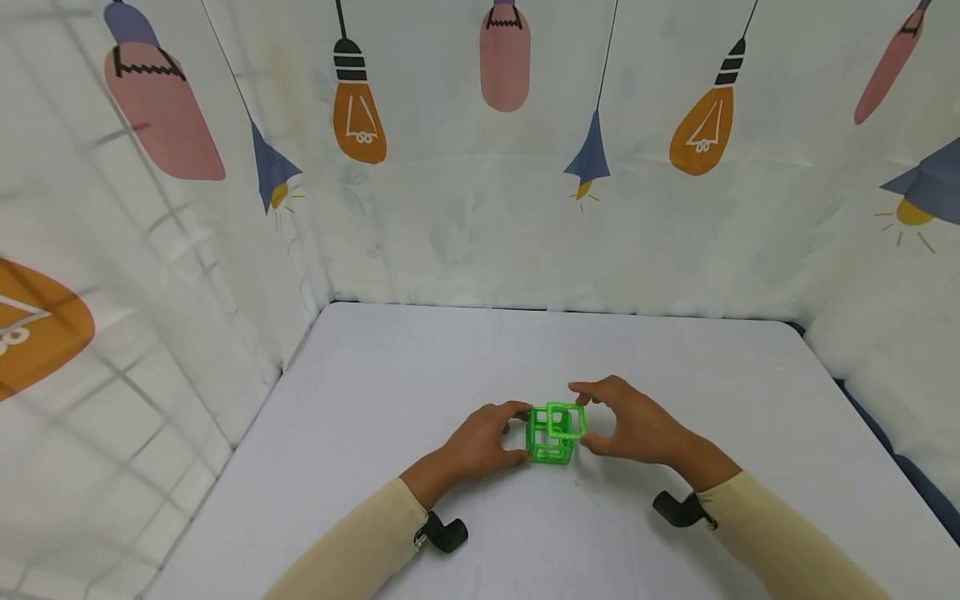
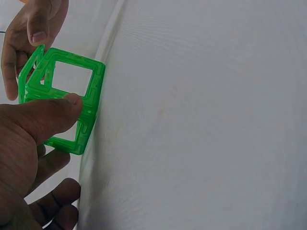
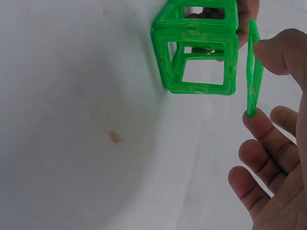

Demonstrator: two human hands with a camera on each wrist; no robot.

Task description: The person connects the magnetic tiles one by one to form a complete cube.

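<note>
My left hand (image 1: 480,437) grips a translucent green box of open square magnetic tiles (image 1: 552,457) on the white table. In the left wrist view, the left thumb (image 2: 53,115) lies across the box's side. Between the thumb and a finger of my right hand (image 1: 637,425) is a single green square magnetic tile (image 3: 255,91), pinched by its edges. The right wrist view has this tile nearly edge-on, with a small gap between it and the box (image 3: 201,89). Other right fingers (image 3: 256,153) are spread below the tile. The box partly hides the left hand's fingers there.
The white tabletop (image 1: 420,358) stretches around both hands. A pale curtain printed with lamps and bulbs (image 1: 465,217) hangs behind the table and along its left side. Black camera mounts (image 1: 678,510) sit at both wrists over beige sleeves (image 1: 352,542).
</note>
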